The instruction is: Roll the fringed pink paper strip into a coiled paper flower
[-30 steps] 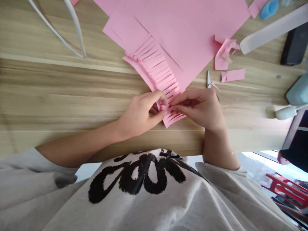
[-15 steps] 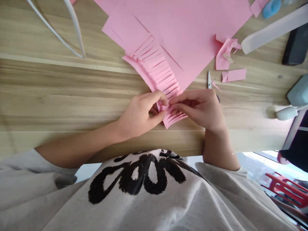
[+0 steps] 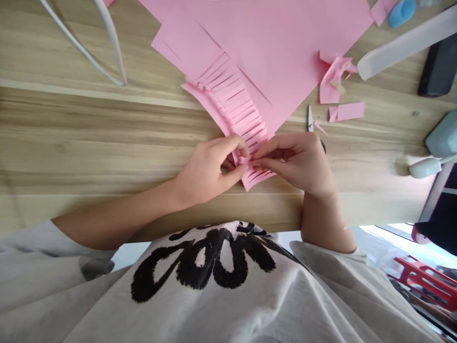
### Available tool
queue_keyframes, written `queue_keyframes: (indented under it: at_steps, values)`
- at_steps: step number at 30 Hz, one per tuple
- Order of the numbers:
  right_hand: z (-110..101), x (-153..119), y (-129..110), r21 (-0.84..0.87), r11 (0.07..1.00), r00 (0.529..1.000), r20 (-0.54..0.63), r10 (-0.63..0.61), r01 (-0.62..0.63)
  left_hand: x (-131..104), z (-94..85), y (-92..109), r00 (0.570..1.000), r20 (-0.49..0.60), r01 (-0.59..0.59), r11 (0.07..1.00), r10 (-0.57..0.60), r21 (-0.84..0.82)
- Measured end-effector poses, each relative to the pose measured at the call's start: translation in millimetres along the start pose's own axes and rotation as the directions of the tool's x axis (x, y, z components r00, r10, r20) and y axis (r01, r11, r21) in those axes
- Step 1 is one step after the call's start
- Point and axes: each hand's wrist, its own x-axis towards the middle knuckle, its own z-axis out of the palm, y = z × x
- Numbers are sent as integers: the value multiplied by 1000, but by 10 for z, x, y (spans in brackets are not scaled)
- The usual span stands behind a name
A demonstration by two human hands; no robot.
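A fringed strip of pink paper (image 3: 243,108) lies slantwise on the wooden table, cut into many narrow tabs. Along its left edge, the upper tabs are curled over in a row. My left hand (image 3: 214,166) grips that edge near the lower end, thumb and fingers closed on the paper. From the other side, my right hand (image 3: 300,162) pinches one of the tabs between thumb and fingertips. The two hands' fingertips nearly meet. The exact fold beneath them is partly hidden.
A large pink sheet (image 3: 285,43) spreads behind the strip. Scissors (image 3: 310,119) lie right of it, partly behind my right hand, among pink scraps (image 3: 333,81). A white cable (image 3: 110,38) is at upper left; a black object (image 3: 437,66) and a pale blue-grey container (image 3: 442,133) sit at right.
My right hand's fingertips have shifted slightly, coming closer together on the tab. My left hand and the strip stay almost where they were.
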Motion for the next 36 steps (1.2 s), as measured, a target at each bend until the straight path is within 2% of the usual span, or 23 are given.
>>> queue_keyframes:
  at_steps: [7,21,36]
  values:
    - [9,5,-79,-68,998,1000,18,-10,11,0,3,-12,1000,-8,-16,1000,16,2]
    - [27,-5,-3,-20,999,999,-29,-31,31,-4,-4,-18,1000,14,-6,1000,7,-6]
    - [41,-1,-6,-76,997,999,-42,-32,29,-10,3,-25,1000,8,-28,1000,28,-5]
